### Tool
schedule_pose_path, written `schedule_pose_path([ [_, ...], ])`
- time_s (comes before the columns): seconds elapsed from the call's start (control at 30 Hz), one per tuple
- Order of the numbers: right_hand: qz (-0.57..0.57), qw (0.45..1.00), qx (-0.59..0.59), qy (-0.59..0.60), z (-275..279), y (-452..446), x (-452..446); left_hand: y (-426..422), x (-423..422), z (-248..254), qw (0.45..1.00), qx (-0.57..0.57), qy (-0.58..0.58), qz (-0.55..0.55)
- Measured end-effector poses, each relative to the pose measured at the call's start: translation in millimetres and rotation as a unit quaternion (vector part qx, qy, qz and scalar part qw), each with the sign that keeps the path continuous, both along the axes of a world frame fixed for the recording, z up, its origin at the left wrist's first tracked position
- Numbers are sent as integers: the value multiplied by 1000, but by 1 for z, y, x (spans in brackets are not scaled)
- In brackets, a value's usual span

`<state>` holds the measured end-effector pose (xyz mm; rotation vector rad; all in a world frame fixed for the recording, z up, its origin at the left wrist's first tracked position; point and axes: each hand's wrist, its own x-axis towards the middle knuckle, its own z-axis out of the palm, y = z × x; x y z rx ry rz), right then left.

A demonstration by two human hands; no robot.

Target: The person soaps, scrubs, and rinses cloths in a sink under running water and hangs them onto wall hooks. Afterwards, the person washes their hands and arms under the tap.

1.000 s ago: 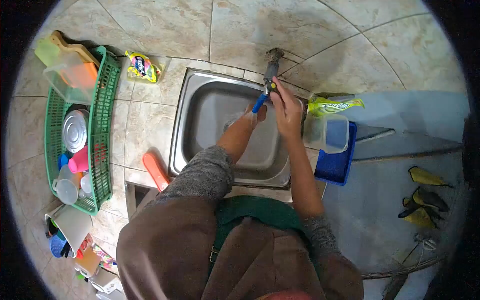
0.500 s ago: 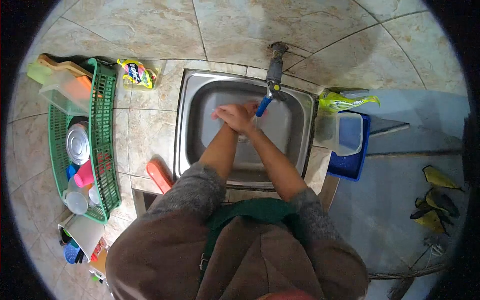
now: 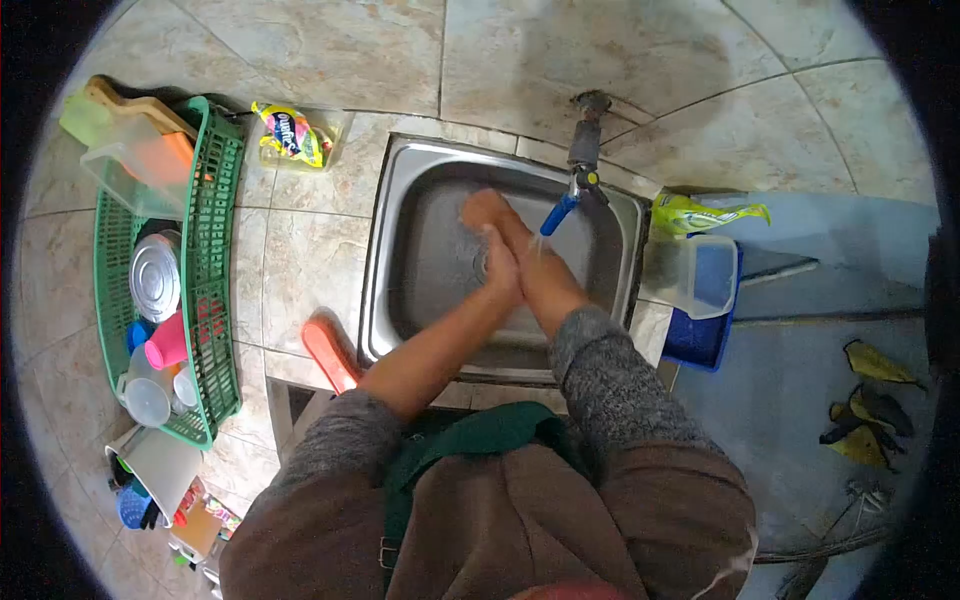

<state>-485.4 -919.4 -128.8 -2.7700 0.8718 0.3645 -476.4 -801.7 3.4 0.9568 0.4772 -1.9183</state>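
Observation:
Inside the steel sink (image 3: 380,250), my left hand (image 3: 503,266) is closed around my right wrist. My right hand (image 3: 486,209) lies beyond it, toward the back left of the basin; it is blurred and its fingers cannot be made out. The faucet (image 3: 585,160) comes out of the wall above the sink, its blue spout (image 3: 558,214) pointing down. Water runs from the spout onto my right forearm. Both grey sleeves are pushed up.
A green basket (image 3: 218,290) with dishes stands at left, near an orange-red object (image 3: 328,355) and a yellow packet (image 3: 290,135). Right of the sink are a green packet (image 3: 710,214), a clear container (image 3: 712,275) and a blue tray (image 3: 692,340). A white container (image 3: 160,465) sits lower left.
My right hand has left the faucet and come down into the sink. My left hand has moved from under the spout onto my right wrist, and my right hand has shifted toward the back left.

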Motion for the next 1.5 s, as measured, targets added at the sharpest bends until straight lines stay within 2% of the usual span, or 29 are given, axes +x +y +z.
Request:
schedule_pose_path([
  [0.07, 4, 1000, 8, -10, -57, -1, -13, 5, 1, 5, 1000, -12, -9, -20],
  [0.1, -1, 999, -29, -20, -44, -14, -18, -3, -2, 9, 999, -27, -13, -25],
  [0.13, -6, 998, -58, -33, -31, -17, -22, 4, -7, 38, 999, -30, 13, -30],
  [0.17, -15, 995, -81, -49, -24, -12, -24, 27, -9, 91, 998, -25, 35, -39],
  [0.23, -30, 994, -60, -82, -76, -25, -21, 29, -7, 85, 996, -56, 64, -26],
  [0.27, -41, 993, -48, -100, -94, -27, -15, 21, -5, 21, 994, -85, 74, -6],
  [0.3, -9, 997, -44, -64, -89, -32, -6, 10, -3, -16, 989, -118, 85, 12],
  [0.4, 14, 999, -13, -36, -37, -33, 11, 28, -3, 27, 984, -97, 147, -17],
  [0.5, 23, 999, 37, -29, -11, -33, 15, 47, -8, 38, 990, -24, 134, -25],
  [0.53, 26, 998, 53, -24, -5, -33, 17, 42, -8, 10, 960, -156, 231, 26],
  [0.57, 22, 997, 70, -19, 3, -30, 16, 19, -7, -42, 898, -292, 320, 77],
  [0.63, 21, 995, 95, -10, 21, -30, 23, 13, -8, -42, 889, -299, 335, 86],
  [0.67, 18, 994, 107, -5, 27, -26, 26, 28, -9, 15, 948, -174, 262, 48],
  [0.7, 37, 996, 83, 1, 32, -22, 26, 39, -10, 47, 982, -38, 182, 8],
  [0.73, 55, 997, 60, 7, 35, -18, 27, 37, -10, 46, 984, -35, 172, 4],
  [0.8, 124, 992, 14, 19, 21, -10, 28, 32, -5, 41, 989, -25, 149, -6],
  [0.87, 225, 972, -45, 42, -4, -13, 18, -4, 7, -54, 996, -64, 67, 8],
  [0.93, 92, 984, -54, -144, -36, 11, -13, -29, 16, -7, 995, -22, -94, -30],
  [0.97, 29, 970, -59, -234, -36, 21, -27, -30, 10, -10, 997, 6, -79, -12],
  [1.03, -67, 979, 22, -189, -13, 38, -52, -22, -13, -39, 996, 64, -52, 25],
  [1.13, -211, 962, 131, -117, 62, 57, -90, -22, -34, -90, 974, -68, -211, -49],
  [1.17, -257, 948, 165, -91, 91, 63, -100, -23, -33, -91, 944, -143, -274, -117],
  [1.23, -318, 911, 204, -165, 171, 76, -110, -21, -29, -90, 842, -280, -391, -245],
  [1.27, -341, 894, 221, -190, 174, 69, -140, -22, -30, -99, 791, -329, -440, -270],
  [1.3, -364, 874, 239, -214, 174, 63, -165, -23, -32, -117, 743, -360, -484, -291],
  [1.37, -416, 800, 262, -344, 264, 63, -150, -25, -36, -172, 617, -386, -590, -349],
  [1.4, -393, 836, 224, -310, 295, 62, -142, -23, -34, -194, 536, -384, -638, -398],
  [1.47, -341, 898, 145, -238, 339, 61, -128, -12, -13, -150, 330, -391, -661, -549],
  [1.5, -332, 922, 92, -177, 352, 64, -114, -18, -9, -135, 267, -369, -624, -635],
])
